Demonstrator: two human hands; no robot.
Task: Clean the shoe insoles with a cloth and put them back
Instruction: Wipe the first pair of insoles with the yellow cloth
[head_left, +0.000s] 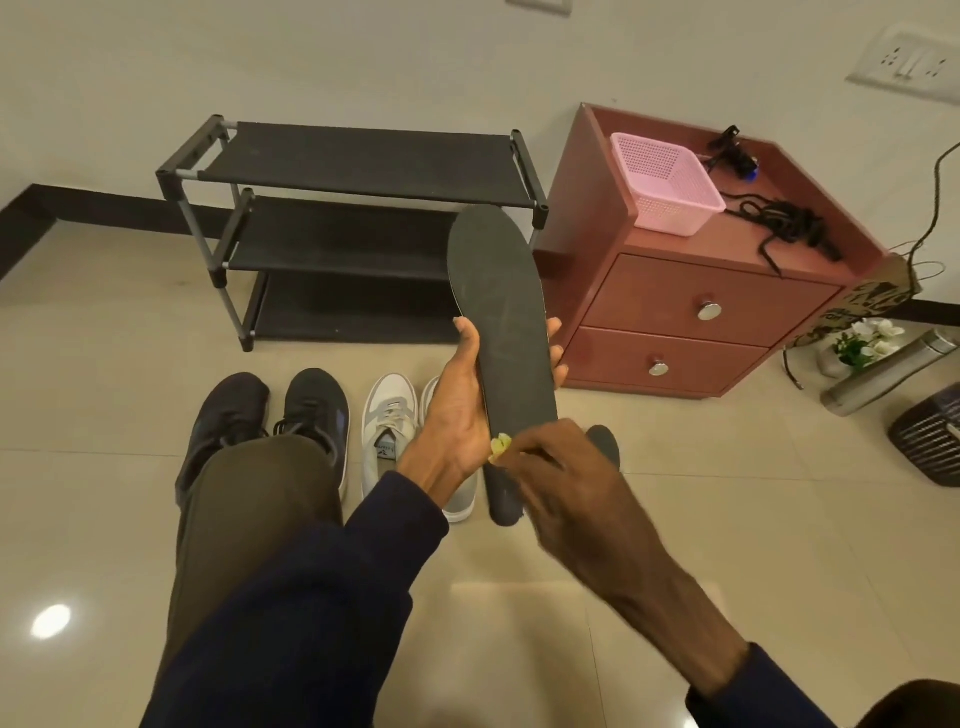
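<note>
— Left side?
— Left hand (462, 415) raised, thumb along one edge of the insole (498, 312), fingers curled round the other edge. Dark sleeve (363, 545) reaches the wrist.
— Right side?
— Right hand (561, 483) back uppermost, forearm bare, fingertips pinching the cloth (501, 446).

Soft, even indoor light it was, a touch warm, and no hard shadows anywhere. One hot white glare burned on the glossy floor (727, 519) low at the left, a paler sheen nearer the middle. Beneath the shoe rack (353, 156) it was murky. The right hand (561, 483) and its pinched cloth (501, 446) smeared with motion blur; the insole (498, 312) gripped in the left hand (457, 415) read crisp. Wide-angle bending tilted the wall socket (906, 60) in the top corner.
</note>
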